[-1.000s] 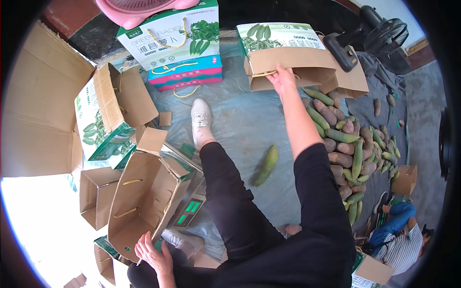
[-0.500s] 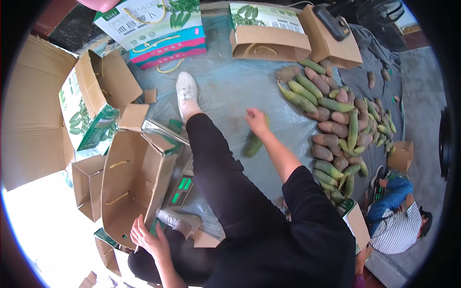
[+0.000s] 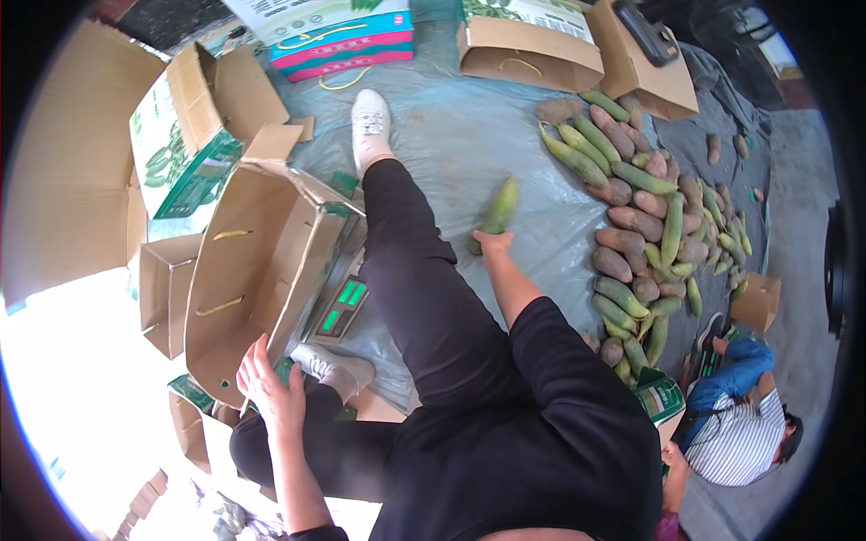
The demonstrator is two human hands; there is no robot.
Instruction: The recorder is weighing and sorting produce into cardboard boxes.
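Near the middle of the plastic sheet, my right hand (image 3: 492,242) is closed round the lower end of a long green radish (image 3: 500,207). The radish slants up and to the right from the fingers. My left hand (image 3: 272,393) is open, its fingers stretched out by the near edge of a tall open cardboard box (image 3: 257,230). I cannot tell whether the fingertips touch it. That box leans beside a scale with a lit green display (image 3: 344,305), and yellow cord handles show on its inner wall.
A heap of green and reddish-brown radishes (image 3: 636,239) covers the right side of the blue plastic sheet (image 3: 442,171). Other cartons (image 3: 532,65) stand behind and at left (image 3: 185,117). A person in a striped top (image 3: 735,433) sits at the far right.
My right hand has come nearer to me and now holds the green radish by its near end. My left hand stays beside the box. The whole view has shifted slightly.
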